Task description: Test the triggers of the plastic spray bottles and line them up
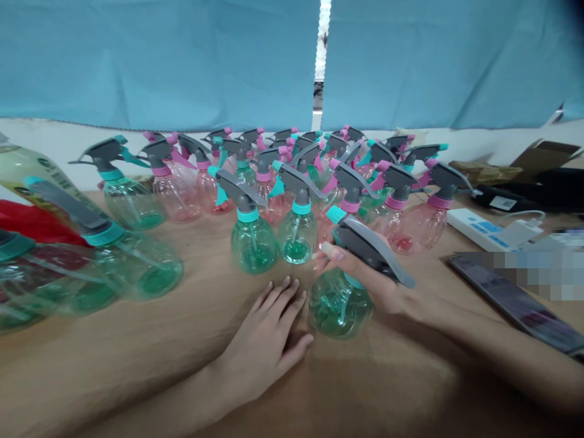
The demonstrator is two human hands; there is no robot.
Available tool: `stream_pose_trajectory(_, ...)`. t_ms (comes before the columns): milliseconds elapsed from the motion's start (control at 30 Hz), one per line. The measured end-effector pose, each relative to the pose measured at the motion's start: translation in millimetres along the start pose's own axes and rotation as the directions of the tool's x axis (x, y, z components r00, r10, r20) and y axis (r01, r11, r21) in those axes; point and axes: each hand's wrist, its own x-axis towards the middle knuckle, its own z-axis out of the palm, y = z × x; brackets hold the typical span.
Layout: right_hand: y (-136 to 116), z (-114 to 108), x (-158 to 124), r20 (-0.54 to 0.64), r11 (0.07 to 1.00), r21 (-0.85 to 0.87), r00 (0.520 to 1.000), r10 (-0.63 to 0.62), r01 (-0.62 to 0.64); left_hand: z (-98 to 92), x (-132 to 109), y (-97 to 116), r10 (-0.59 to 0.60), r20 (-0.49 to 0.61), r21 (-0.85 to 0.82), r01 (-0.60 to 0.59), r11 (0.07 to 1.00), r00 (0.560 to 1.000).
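A green spray bottle with a teal collar and grey trigger head is in the grip of my right hand, whose fingers wrap round its neck below the head. My left hand lies flat on the wooden table, palm down with fingers stretched, just left of that bottle and holding nothing. Just beyond my hands stand two more green bottles, one on the left and one nearer the middle. Behind them, several pink and green spray bottles crowd together, partly hiding one another.
At the left are more green bottles, a red cloth and a large pale container. A white power strip, a phone and an open cardboard box lie at the right. A blue curtain hangs behind.
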Motion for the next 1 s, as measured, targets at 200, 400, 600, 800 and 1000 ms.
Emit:
stream_pose_trajectory(200, 3, 1, -2, -0.011, 0.999, 0.033, 1.0, 0.008, -0.007, -0.8, 0, 1, -0.012, -0.002, -0.007, 0.012, 1.0, 1.0)
stream_pose_trajectory(400, 5, 3, -3, -0.041, 0.998, 0.06, 0.999, 0.012, -0.009, -0.6, -1, 1, -0.016, -0.009, -0.028, 0.016, 0.999, 1.0)
stream_pose_trajectory(600, 12, 2, -6, -0.058, 1.0, 0.017, 0.998, -0.023, 0.024, 1.1, -1, -1, -0.017, -0.017, -0.046, 0.016, 0.999, 1.0)
stream_pose_trajectory(800, 16, 2, -6, -0.018, 0.998, 0.06, 1.0, 0.012, -0.011, -1.0, 0, 0, -0.01, -0.005, -0.037, 0.01, 0.999, 1.0)
stream_pose_trajectory(1000, 15, 2, -3, -0.016, 1.0, 0.011, 1.0, -0.004, 0.004, -1.1, 0, 0, -0.01, -0.001, -0.026, 0.01, 1.0, 1.0)
